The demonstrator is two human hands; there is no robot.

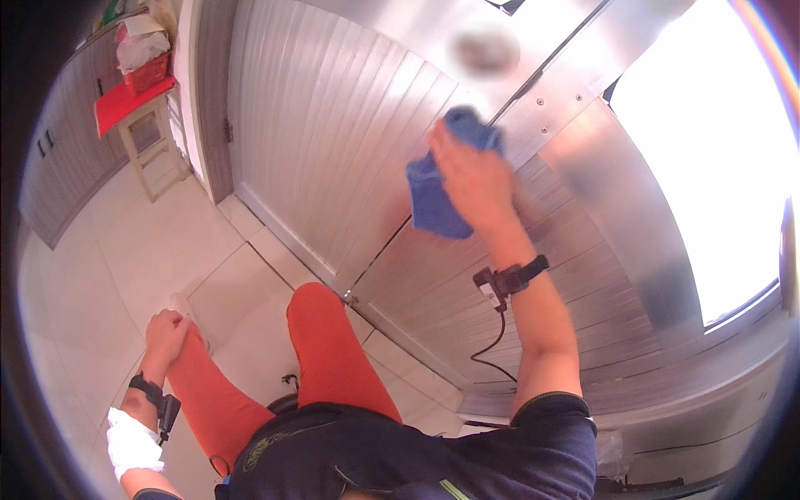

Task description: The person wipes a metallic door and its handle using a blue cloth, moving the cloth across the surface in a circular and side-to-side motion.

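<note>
A blue cloth [439, 200] is bunched under my right hand [478, 181], which presses it against the ridged, shiny panel of a double door [325, 94]. The hand looks slightly blurred and covers the cloth's middle, close to the seam between the two leaves. My left hand [167, 334] rests on my left knee, over the red trousers [206, 387], and holds no object. Its fingers are partly curled, and their tips are hard to make out.
A wooden stool [153, 134] with a red top carries a red basket [149, 72] at the upper left, beside the door frame [212, 106]. A grey cabinet [69, 150] stands behind it. Pale tiles [231, 300] cover the floor. Bright glass [700, 156] fills the right side.
</note>
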